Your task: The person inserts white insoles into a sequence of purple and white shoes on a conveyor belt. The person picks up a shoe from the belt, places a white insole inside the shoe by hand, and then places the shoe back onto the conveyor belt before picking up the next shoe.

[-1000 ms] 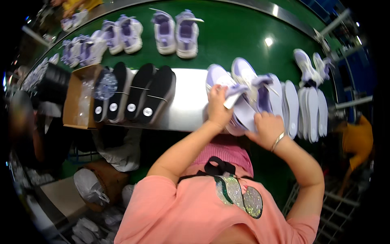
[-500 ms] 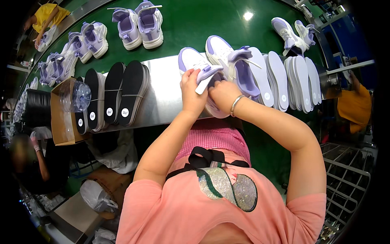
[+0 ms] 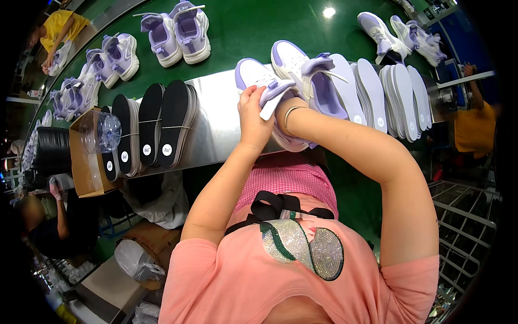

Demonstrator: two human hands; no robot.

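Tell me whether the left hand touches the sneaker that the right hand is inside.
Touching. The head view shows the left hand gripping the sneaker near its opening, with no gap between them.

– What's toward the left of the counter (image 3: 216, 108)?
– An open cardboard box (image 3: 87, 179), with a clear plastic container (image 3: 109, 132) at its mouth
– And lower down?
– A white plastic bag (image 3: 135, 259), a beige box (image 3: 112, 283) just below it, and a person in dark clothes (image 3: 51, 238) farther left
– Anyone else?
– A person in yellow (image 3: 60, 28) at the upper left, and a person in orange (image 3: 475, 129) at the right, above a wire rack (image 3: 467, 213)
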